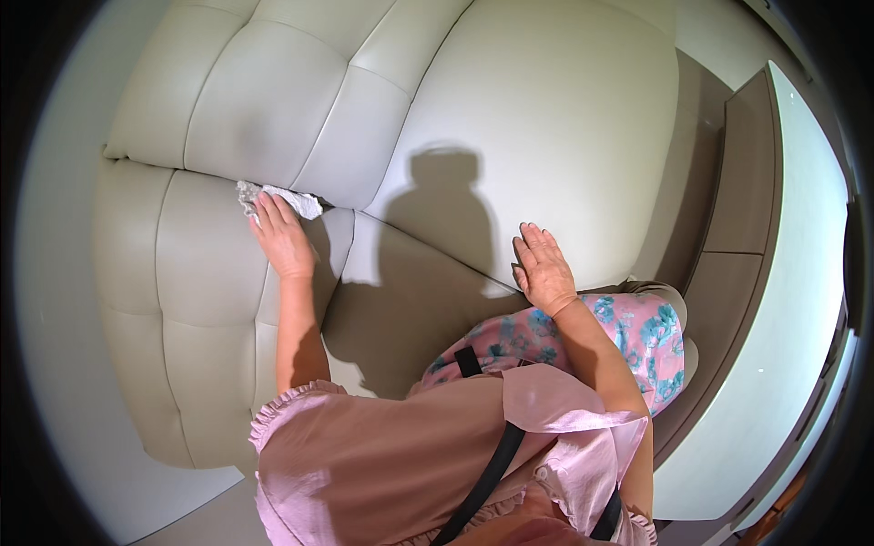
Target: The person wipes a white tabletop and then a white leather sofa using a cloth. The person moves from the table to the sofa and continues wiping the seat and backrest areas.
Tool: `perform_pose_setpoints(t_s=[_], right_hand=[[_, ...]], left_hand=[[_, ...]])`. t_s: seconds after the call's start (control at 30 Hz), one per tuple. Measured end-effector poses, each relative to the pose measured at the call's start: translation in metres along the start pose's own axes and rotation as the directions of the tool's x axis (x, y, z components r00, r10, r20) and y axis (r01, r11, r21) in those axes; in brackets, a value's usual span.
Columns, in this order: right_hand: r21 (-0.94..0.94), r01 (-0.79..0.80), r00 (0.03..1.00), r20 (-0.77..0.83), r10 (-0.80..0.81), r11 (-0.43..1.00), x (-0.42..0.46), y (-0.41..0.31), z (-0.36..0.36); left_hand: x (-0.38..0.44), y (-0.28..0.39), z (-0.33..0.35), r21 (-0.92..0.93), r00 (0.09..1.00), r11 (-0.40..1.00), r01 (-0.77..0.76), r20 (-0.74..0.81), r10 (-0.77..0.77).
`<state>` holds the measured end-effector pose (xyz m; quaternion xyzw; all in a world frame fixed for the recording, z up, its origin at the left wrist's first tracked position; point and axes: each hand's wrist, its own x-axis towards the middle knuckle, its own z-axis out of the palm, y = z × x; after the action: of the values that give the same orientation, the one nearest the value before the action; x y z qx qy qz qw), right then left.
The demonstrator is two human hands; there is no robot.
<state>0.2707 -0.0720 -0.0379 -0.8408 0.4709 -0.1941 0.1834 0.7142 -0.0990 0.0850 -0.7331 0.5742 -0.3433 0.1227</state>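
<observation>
My left hand (283,242) lies over a crumpled white cloth (300,203), its fingers pressing the cloth against the cream sofa backrest (212,246). The cloth sits at the seam between two tufted backrest sections, close to the seat's rear corner. Part of it is hidden under my fingers. My right hand (543,269) is stretched out flat with nothing in it, over the front part of the smooth seat cushion (567,123). Whether its palm touches the cushion cannot be made out.
A low cabinet with a glossy white top (765,382) and brown drawer fronts (741,198) stands to the right. A strip of floor (679,164) runs between it and the sofa. My knee, under a pink floral apron (649,334), is against the sofa. A pale wall (61,273) is left.
</observation>
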Motion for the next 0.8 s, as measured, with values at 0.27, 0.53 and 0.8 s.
perform_pose_setpoints(t_s=[0.27, 0.53, 0.8], right_hand=[[-0.001, -0.011, 0.999, -0.03, 0.011, 1.0, -0.003, 0.003, 0.001], [0.062, -0.089, 0.986, -0.138, 0.097, 0.994, -0.001, 0.002, -0.006], [0.175, -0.286, 0.866, -0.373, 0.333, 0.942, 0.002, 0.015, -0.016]], left_hand=[[-0.031, 0.1, 0.021, -0.796, 0.997, 0.603, 0.045, 0.0, -0.074], [-0.031, 0.29, -0.022, -0.798, 0.958, 0.577, -0.175, -0.002, 0.288], [0.005, 0.332, -0.036, -0.841, 0.901, 0.381, -0.385, -0.252, 0.352]])
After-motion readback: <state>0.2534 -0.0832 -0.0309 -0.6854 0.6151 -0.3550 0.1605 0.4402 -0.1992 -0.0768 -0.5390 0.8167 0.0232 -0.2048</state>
